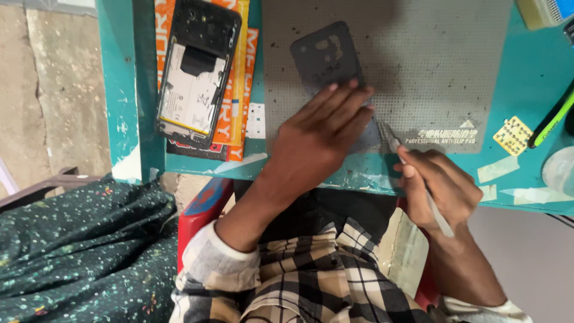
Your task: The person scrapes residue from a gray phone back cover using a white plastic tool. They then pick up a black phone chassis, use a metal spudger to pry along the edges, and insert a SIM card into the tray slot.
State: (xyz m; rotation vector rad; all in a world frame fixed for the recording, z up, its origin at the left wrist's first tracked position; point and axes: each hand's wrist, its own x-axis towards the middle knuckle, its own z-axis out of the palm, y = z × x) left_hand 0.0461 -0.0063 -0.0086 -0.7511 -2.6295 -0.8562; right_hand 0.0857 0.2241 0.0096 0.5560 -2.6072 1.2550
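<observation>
Right hand grip clenched on one tweezers; left hand flat, released, on one back cover.

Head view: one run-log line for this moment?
left hand: flat on dark phone back cover | right hand: holds tweezers, tip at cover edge | surface: grey anti-slip mat

Left hand flat on back cover (right hand gripping tweezers).

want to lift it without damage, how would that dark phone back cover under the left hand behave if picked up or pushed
The back cover looks thin and flat, so probably light and slightly flexible. It has camera cutouts, so it may crack there if bent. It lies on a dotted grey mat, pressed by the left hand, so it likely won't slide easily.
</observation>
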